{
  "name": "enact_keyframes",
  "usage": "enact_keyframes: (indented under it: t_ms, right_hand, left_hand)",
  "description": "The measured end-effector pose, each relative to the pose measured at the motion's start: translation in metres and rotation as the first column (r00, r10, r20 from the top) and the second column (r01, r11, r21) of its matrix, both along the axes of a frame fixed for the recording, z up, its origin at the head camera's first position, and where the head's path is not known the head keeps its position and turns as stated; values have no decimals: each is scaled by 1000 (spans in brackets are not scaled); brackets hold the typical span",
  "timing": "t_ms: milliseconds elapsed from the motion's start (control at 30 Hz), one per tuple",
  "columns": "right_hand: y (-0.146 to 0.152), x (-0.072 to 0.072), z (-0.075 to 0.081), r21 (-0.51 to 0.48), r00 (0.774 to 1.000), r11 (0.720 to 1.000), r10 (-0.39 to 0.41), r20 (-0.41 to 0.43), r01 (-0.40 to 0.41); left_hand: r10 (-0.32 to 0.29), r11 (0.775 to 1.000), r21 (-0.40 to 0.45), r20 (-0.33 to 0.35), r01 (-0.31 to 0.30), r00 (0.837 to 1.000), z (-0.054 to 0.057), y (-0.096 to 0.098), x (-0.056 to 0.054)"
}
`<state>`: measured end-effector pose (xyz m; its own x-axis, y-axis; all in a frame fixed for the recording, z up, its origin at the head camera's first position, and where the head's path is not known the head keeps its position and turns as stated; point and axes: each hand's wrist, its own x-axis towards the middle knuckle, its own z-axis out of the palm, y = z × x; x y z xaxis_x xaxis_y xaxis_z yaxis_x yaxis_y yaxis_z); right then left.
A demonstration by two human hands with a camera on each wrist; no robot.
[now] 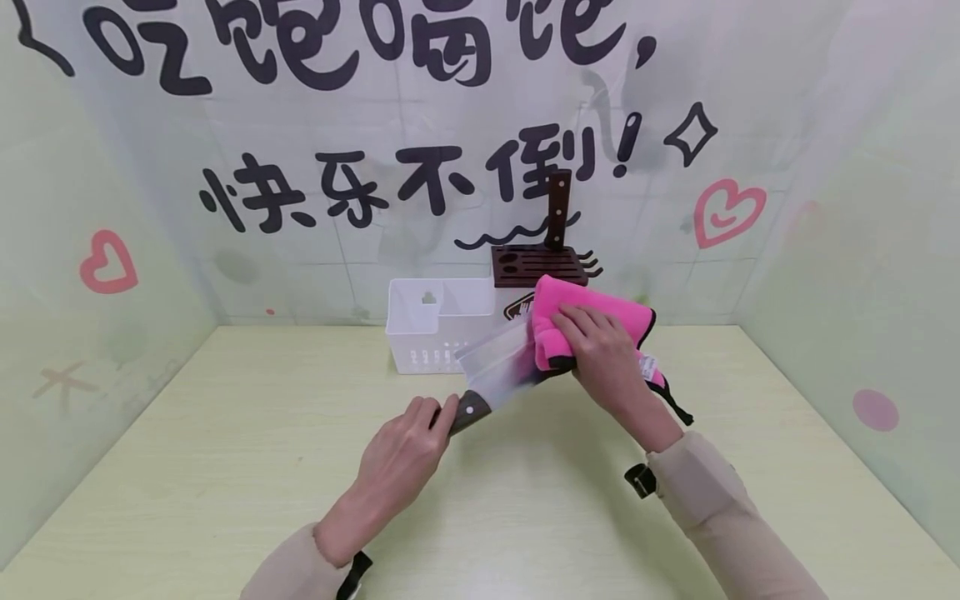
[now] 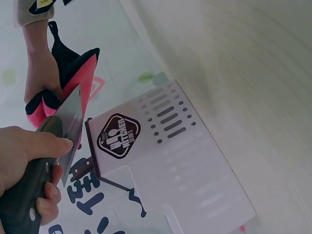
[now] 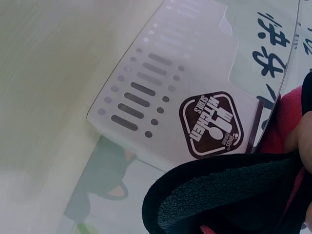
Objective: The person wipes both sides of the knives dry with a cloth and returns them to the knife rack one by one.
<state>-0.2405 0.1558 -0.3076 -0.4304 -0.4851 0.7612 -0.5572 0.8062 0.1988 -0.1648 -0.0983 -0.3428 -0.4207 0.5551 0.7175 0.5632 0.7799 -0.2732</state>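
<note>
My left hand grips the dark riveted handle of a cleaver, raised above the table with its broad blade slanting up to the right. My right hand holds a folded pink cloth with black edging against the far part of the blade, which it covers. In the left wrist view the thumb lies along the handle, and the blade meets the cloth. The cloth's dark underside hangs in the right wrist view, with only some fingers showing at the edge.
Behind the cleaver, against the back wall, stands a white perforated utensil holder with a brown slotted top. A brown-handled knife sticks up from its slots. The pale wooden table has printed walls on three sides.
</note>
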Motion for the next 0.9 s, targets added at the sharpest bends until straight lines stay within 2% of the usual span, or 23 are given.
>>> enact_keyframes:
  t_ms: [233, 567, 767, 900]
  right_hand:
    - [7, -2, 1, -54, 1000, 998, -20, 19, 21]
    - [9, -1, 2, -148, 1000, 989, -15, -6, 14]
    - [8, 2, 3, -246, 999, 969, -26, -21, 20]
    - [7, 4, 3, -321, 998, 947, -18, -53, 0]
  left_hand:
    - [2, 1000, 6, -22, -2, 1000, 1, -2, 2]
    - [-28, 997, 73, 5, 28, 1000, 1, -3, 3]
    - [-40, 992, 120, 88, 30, 995, 2, -4, 4]
    - [-71, 983, 180, 170, 40, 983, 3, -4, 5]
